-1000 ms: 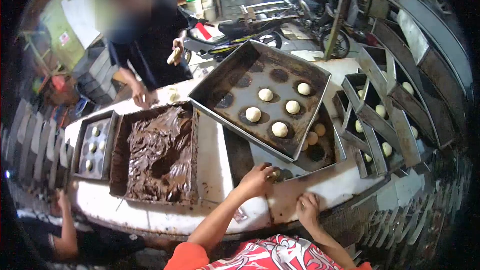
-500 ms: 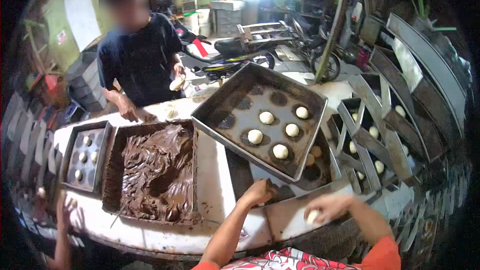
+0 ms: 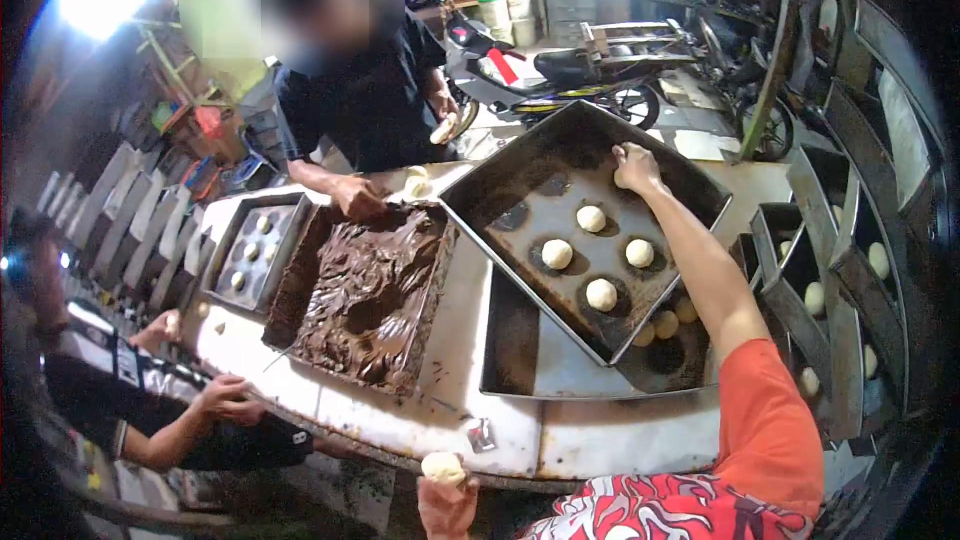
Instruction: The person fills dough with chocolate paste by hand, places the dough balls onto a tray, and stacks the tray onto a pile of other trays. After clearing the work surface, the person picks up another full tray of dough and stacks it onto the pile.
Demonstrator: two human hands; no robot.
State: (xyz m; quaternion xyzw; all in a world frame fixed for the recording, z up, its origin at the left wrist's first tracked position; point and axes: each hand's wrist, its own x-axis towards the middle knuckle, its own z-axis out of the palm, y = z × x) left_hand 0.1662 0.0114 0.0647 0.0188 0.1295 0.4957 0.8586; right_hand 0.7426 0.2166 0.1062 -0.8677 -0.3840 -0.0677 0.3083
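Our left hand (image 3: pixel 447 508) sits just below the near edge of the bench (image 3: pixel 600 435), fingers cupped under a pale dough ball (image 3: pixel 442 467) that rests on top of them. Our right hand (image 3: pixel 635 166) reaches to the far side of the upper baking tray (image 3: pixel 520 175), fingers curled down against its floor; we cannot tell whether anything lies under them. Four dough rounds (image 3: pixel 601 294) sit apart from one another in the middle of that tray. The tray tilts, its near corner resting in a lower tray (image 3: pixel 540 360). Left of it stands a pan of chocolate filling (image 3: pixel 365 285), with a co-worker's hand (image 3: pixel 358 202) at its far edge.
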